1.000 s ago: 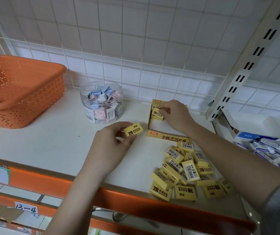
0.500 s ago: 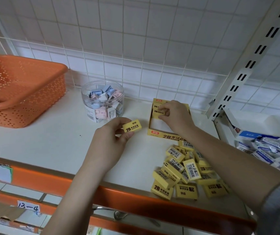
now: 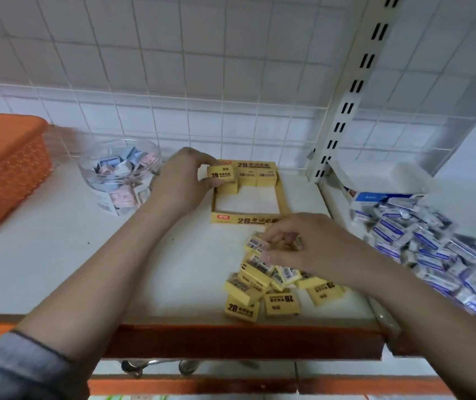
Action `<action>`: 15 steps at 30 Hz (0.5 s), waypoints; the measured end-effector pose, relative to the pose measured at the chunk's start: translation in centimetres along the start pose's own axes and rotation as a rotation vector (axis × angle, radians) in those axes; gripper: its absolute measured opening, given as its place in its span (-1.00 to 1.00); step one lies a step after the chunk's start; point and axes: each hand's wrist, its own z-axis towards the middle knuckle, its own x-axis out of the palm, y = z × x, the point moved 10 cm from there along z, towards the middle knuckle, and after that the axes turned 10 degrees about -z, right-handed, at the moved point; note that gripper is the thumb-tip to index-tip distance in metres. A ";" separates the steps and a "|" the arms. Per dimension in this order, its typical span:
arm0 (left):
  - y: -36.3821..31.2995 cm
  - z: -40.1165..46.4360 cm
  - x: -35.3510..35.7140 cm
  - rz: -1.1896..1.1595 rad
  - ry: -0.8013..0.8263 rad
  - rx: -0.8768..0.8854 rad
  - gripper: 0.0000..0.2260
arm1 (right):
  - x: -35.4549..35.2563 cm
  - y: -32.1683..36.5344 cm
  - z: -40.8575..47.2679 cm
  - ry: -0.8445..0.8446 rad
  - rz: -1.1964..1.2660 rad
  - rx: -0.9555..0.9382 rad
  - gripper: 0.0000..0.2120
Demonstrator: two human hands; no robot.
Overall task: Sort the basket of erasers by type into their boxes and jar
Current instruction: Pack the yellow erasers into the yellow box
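Observation:
My left hand (image 3: 183, 180) pinches a yellow 2B eraser (image 3: 220, 174) over the back left corner of the yellow 2B box (image 3: 246, 219), where a few erasers stand in a row along the back wall. My right hand (image 3: 303, 245) hovers over the pile of yellow erasers (image 3: 262, 287) in front of the box, its fingers curled onto the top ones; motion blur hides whether it grips one. A clear jar (image 3: 119, 176) of pink and blue erasers stands left of the box. The orange basket (image 3: 5, 168) sits at the far left.
A heap of blue-and-white erasers (image 3: 430, 249) lies on the right beside an open white box (image 3: 384, 180). A slotted white shelf upright (image 3: 346, 96) rises behind the yellow box. The shelf has an orange front edge (image 3: 242, 339).
My left hand carried its yellow eraser right and back to the box's back left corner. My right hand left the box and came down onto the eraser pile.

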 end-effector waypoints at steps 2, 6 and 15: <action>-1.0 0.9 0.5 0.020 0.002 0.032 -0.78 | 0.1 -0.5 -1.3 -0.043 -0.040 0.047 -0.68; -2.4 2.4 2.6 0.012 0.059 0.080 -0.77 | 0.6 -1.3 -2.9 -0.106 -0.026 0.127 -0.61; -1.6 3.4 7.6 0.058 0.153 0.078 -0.75 | -1.4 -3.5 -5.1 -0.402 0.319 0.227 -0.76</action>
